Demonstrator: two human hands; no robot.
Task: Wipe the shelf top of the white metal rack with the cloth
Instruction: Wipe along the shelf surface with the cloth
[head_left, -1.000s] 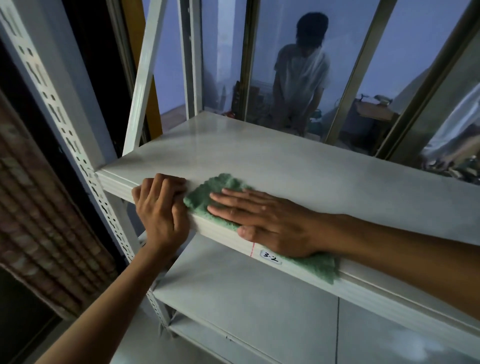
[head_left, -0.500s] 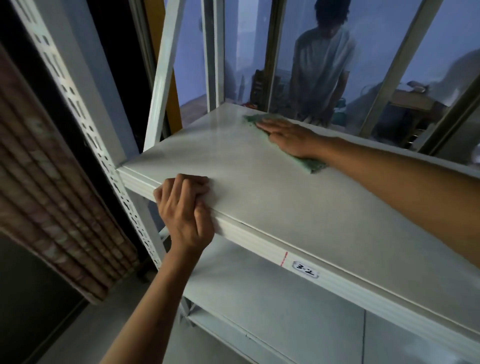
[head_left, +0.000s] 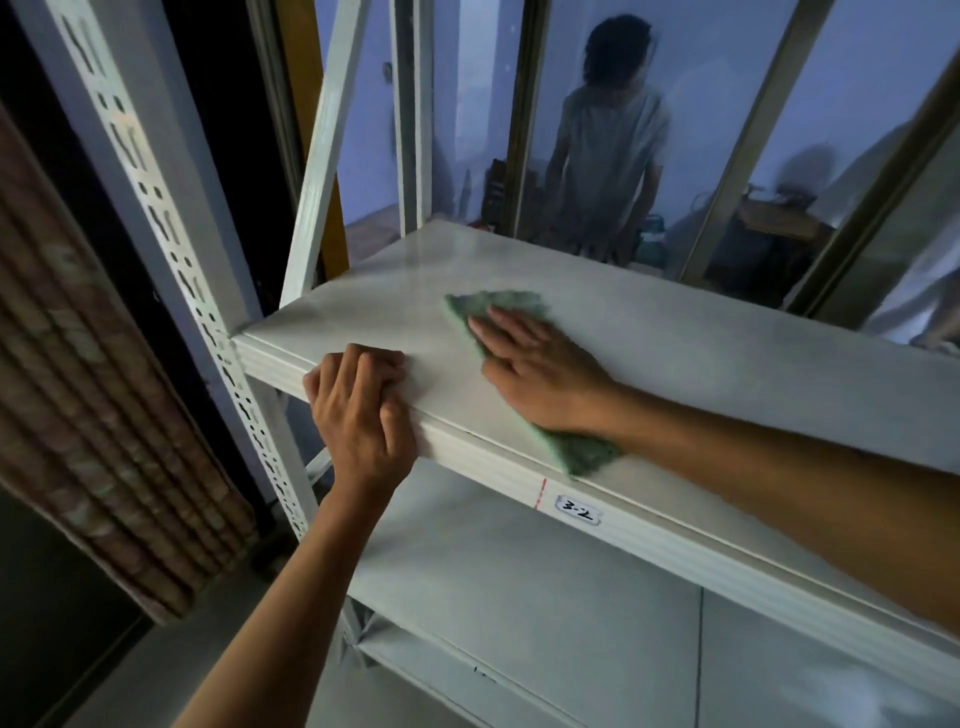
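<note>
Since the frame half a second back, when the right hand (head_left: 540, 374) pressed the cloth (head_left: 498, 306) against the far edge of the shelf top (head_left: 727, 364) near the glass, hand and cloth have come back toward the front lip. A second back they lay at the front edge itself, so this reads as one full out-and-back stroke, now on its return leg. Judgement: the left portion of the shelf has been passed over at least once; the stretch toward 3 o'clock looks not yet wiped.

Grip state: right hand flat, fingers spread and extended, palm bearing down on the cloth rather than closed around it. The green cloth sits under that palm near mid-frame, one corner showing past the fingertips toward 11 o'clock, the other end trailing over the front lip toward 5 o'clock. Left hand (head_left: 363, 410) is curled and clamped over the front edge of the shelf at 9 o'clock of the cloth, unmoved, steadying the white metal rack (head_left: 156, 208).

Surroundings: a label (head_left: 578, 510) reading "3-2" on the front lip at 6 o'clock of the cloth; a lower shelf (head_left: 519, 587) beneath; glass panels (head_left: 857, 130) at 12 o'clock showing a reflected person; a brown ribbed hanging (head_left: 78, 364) at 9 o'clock.

Obstructions: nothing lies on the shelf top. The slanted brace (head_left: 324, 145) at 11 o'clock crowds the back-left corner.
</note>
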